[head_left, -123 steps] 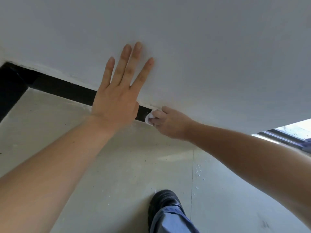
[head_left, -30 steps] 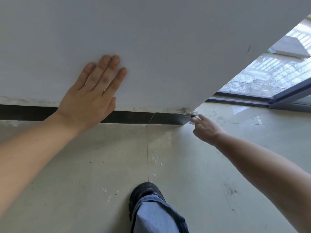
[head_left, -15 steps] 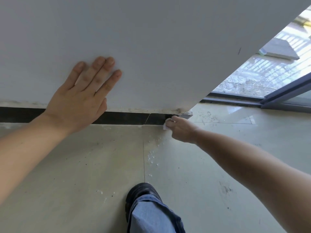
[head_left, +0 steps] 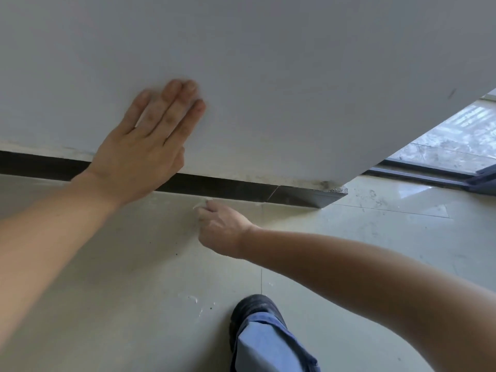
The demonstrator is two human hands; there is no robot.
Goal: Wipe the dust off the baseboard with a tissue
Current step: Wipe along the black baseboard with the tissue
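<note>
Currently: right hand [head_left: 222,229], pinching tissue [head_left: 200,204] at lower edge of baseboard [head_left: 228,185]. Left hand [head_left: 139,154], flat, fingers straight, on wall [head_left: 295,89]. Risk: thin tissue tears or slips from pinch under rubbing, leaving dust.

Pale glossy tile floor [head_left: 120,277]; 1 black shoe [head_left: 253,308] stands on it. White specks [head_left: 193,299] just left of shoe. Grout line [head_left: 261,279] runs from shoe toe to dark baseboard [head_left: 228,185]. Dusty smudges [head_left: 373,196] beyond shoe, right.

One head-worn wide-angle camera looks forward and steeply down from close by onto the foot of a wall [head_left: 268,76], its baseboard [head_left: 228,186] and the floor [head_left: 134,291].
</note>
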